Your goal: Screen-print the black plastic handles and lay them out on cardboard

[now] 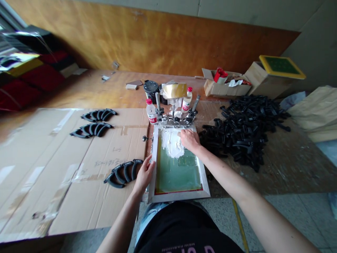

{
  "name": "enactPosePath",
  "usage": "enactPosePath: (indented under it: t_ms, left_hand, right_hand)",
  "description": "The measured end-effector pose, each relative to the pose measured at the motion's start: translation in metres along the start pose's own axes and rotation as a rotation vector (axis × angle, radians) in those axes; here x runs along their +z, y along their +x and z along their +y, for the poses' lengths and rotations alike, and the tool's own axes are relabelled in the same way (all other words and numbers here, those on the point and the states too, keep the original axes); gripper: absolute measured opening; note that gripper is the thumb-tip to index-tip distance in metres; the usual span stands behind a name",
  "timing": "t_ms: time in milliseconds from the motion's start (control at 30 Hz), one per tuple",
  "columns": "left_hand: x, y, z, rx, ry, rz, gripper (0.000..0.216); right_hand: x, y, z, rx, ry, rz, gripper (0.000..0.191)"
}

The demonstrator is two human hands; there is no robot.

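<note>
A screen printing frame [205,182] with pale metal sides and a green mesh lies in front of me, its far end at a clamp [177,121]. Thick white ink [173,142] is spread over the far part of the mesh. My right hand [190,140] is closed above the ink's right edge; what its fingers hold is hidden. At the frame's left side, my left hand [145,171] has its fingers curled against the edge. A row of curved black plastic pieces [123,173] lies on cardboard just left of that hand.
Two more rows of black pieces [98,115] lie on the flattened cardboard [79,196]. A large heap of black parts [244,130] covers the table at right. Behind the clamp stand red-capped bottles [152,112] and a dark tub [151,89]. An open carton [223,90] sits at back right.
</note>
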State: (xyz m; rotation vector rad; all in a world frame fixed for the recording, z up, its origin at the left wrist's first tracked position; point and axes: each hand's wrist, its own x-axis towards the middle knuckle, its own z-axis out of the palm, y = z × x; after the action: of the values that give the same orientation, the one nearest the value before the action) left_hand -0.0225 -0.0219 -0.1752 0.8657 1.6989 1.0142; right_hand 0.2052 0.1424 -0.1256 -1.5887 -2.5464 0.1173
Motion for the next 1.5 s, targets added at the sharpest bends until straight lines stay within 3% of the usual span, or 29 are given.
enactPosePath:
  t_ms: [133,233,300,467,633,700,767,867,933,1067,1167,1233,1333,1400,1500]
  left_hand:
    - [0.000,0.000,-0.001,-0.023,-0.053,-0.002,0.066]
    - [0.000,0.000,-0.004,-0.004,-0.045,-0.026,0.066]
    - [0.001,0.000,-0.005,0.012,-0.043,-0.026,0.066]
    - [0.000,0.001,-0.006,0.024,-0.035,-0.030,0.070]
    - [0.001,0.001,0.000,-0.020,-0.050,-0.019,0.071]
    - [0.001,-0.002,0.006,-0.034,-0.059,-0.010,0.071]
    - [0.000,-0.007,0.014,-0.040,-0.072,-0.013,0.074]
    - [-0.007,-0.018,0.034,-0.019,-0.098,-0.023,0.076]
    - [-0.012,-0.023,0.050,-0.002,-0.122,-0.016,0.072]
    - [-0.016,-0.018,0.092,0.041,-0.252,-0.023,0.070]
    - [-0.008,-0.003,0.128,0.256,-0.437,0.028,0.059]
    - [0.000,0.005,0.146,0.355,-0.525,0.042,0.053]
    - [0.017,0.006,0.148,0.319,-0.620,0.079,0.051]
    - [0.032,-0.003,0.128,0.181,-0.629,0.046,0.050]
    - [0.058,-0.026,0.082,-0.182,-0.552,-0.169,0.047]
  right_hand:
    - [0.006,-0.027,-0.014,-0.306,0.041,-0.020,0.018]
    - [-0.004,-0.043,-0.005,-0.569,0.119,-0.056,0.017]
    - [-0.012,-0.044,0.003,-0.642,0.164,-0.085,0.014]
    - [-0.007,-0.037,0.002,-0.467,0.148,0.019,0.016]
    - [0.007,-0.054,-0.002,-0.603,0.151,0.016,0.016]
    - [0.000,-0.047,-0.001,-0.567,0.187,0.011,0.010]
    - [-0.011,-0.027,0.001,-0.442,0.227,0.040,0.017]
    - [-0.032,0.013,0.007,-0.216,0.230,0.096,0.050]
    - [-0.046,0.030,0.023,-0.088,0.203,0.150,0.059]
    - [-0.055,0.022,0.074,0.215,0.210,0.359,0.037]
    - [-0.033,-0.009,0.095,0.295,0.261,0.331,0.028]
    - [-0.007,-0.029,0.087,0.192,0.300,0.247,0.027]
    - [0.026,-0.047,0.056,0.005,0.331,0.139,0.025]
    - [0.036,-0.055,0.029,-0.045,0.325,0.095,0.027]
    - [0.037,-0.072,-0.012,-0.040,0.314,0.160,0.010]
